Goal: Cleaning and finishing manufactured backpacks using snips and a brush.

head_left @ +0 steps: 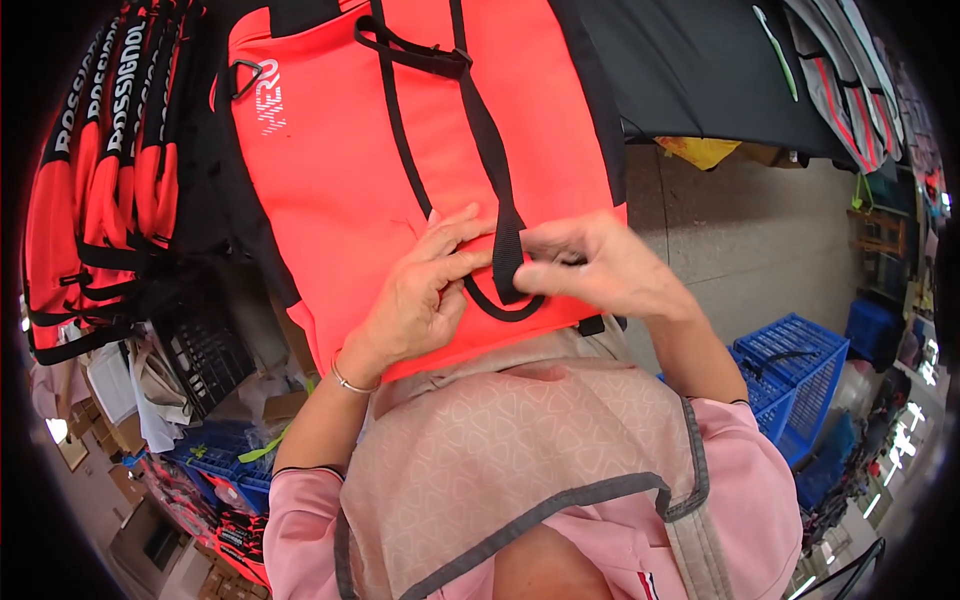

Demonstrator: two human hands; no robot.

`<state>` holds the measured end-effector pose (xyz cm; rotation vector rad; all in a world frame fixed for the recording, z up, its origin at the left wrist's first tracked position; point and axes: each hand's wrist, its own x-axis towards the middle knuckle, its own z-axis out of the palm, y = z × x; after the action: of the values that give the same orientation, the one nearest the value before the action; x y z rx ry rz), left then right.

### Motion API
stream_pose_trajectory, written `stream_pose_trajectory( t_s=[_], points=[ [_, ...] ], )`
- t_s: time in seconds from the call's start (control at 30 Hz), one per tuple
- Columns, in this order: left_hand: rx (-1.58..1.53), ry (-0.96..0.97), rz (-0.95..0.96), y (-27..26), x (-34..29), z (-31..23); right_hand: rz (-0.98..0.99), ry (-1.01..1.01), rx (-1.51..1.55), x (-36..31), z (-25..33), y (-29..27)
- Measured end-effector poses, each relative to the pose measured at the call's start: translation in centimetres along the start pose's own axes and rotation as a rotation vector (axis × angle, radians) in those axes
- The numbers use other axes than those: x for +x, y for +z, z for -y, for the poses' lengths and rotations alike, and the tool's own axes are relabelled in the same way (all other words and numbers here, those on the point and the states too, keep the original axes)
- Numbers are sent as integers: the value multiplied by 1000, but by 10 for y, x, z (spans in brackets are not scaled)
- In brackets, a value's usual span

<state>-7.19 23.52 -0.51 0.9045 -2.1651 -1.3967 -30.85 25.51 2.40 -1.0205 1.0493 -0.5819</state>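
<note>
A bright red-orange bag (330, 180) with black side panels lies flat in front of me. A black webbing strap (508, 262) runs down its front and ends in a loop of black trim near the bottom edge. My right hand (605, 268) is at the strap's right edge, thumb and fingers closed on it near its lower end. My left hand (425, 290) rests on the red fabric, its upper fingers stretched toward the strap's left edge and the lower ones curled. Higher up, the strap passes through a black buckle (460, 62) with a loose tail.
Several red and black bags (110, 190) hang in a row at the left. A black-covered table (690, 70) extends to the far right, with grey pieces (840, 80) at its end. Blue plastic crates (795, 370) stand on the floor at right; a dark crate (205, 350) is at left.
</note>
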Motion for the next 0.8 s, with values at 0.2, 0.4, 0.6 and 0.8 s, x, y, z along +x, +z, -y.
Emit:
stream_pose_trajectory(
  t_s=[0.2, 0.4, 0.6, 0.8],
  points=[
    [105, -28, 32, 1, -2, 3, 363, -44, 191, -33, 0, -31],
    [49, -66, -68, 9, 0, 0, 559, -204, 92, -100, -40, -83],
    [113, -58, -75, 12, 2, -3, -274, 402, -151, -174, -59, -97],
    [185, -52, -73, 14, 6, -16, -395, 529, -791, -167, -49, -115]
  ],
)
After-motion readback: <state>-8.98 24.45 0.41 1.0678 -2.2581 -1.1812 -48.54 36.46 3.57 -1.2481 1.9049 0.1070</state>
